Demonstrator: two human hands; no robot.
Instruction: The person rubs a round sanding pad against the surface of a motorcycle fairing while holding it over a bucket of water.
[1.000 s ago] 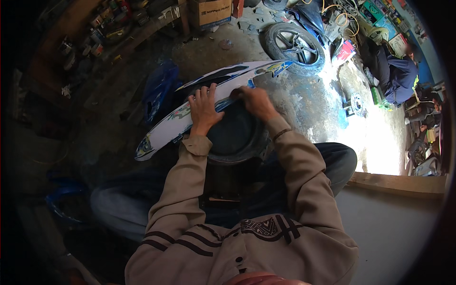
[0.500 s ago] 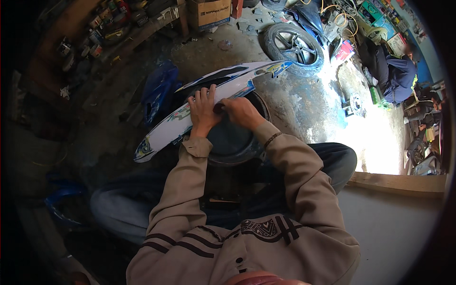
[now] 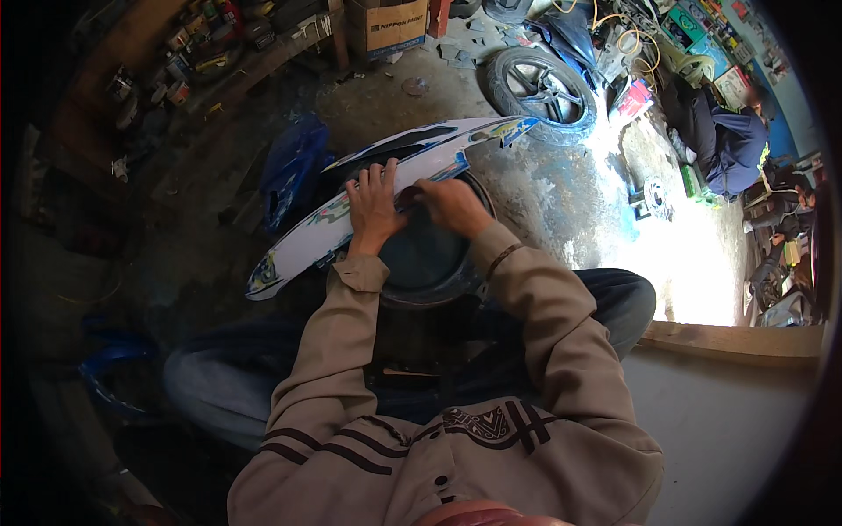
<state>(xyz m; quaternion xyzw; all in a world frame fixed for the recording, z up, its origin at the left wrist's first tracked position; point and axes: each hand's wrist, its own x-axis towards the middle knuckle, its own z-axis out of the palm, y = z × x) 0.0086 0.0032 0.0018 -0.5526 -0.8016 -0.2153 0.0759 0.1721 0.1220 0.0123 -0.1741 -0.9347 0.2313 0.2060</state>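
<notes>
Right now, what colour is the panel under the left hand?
The panel is mostly white with blue and yellow patches; see the head view.

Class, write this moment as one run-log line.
left hand: on white panel | right hand: pinching small dark piece near panel's edge | round dark tub: below | wheel: beyond panel

Far off and slightly left of me, dark capital lettering [image 3: 399, 23] ran across a brown cardboard box [image 3: 373, 37], above its blue band [image 3: 400, 45]. The labels on small containers [image 3: 178, 92] at far left were too small to read.
</notes>
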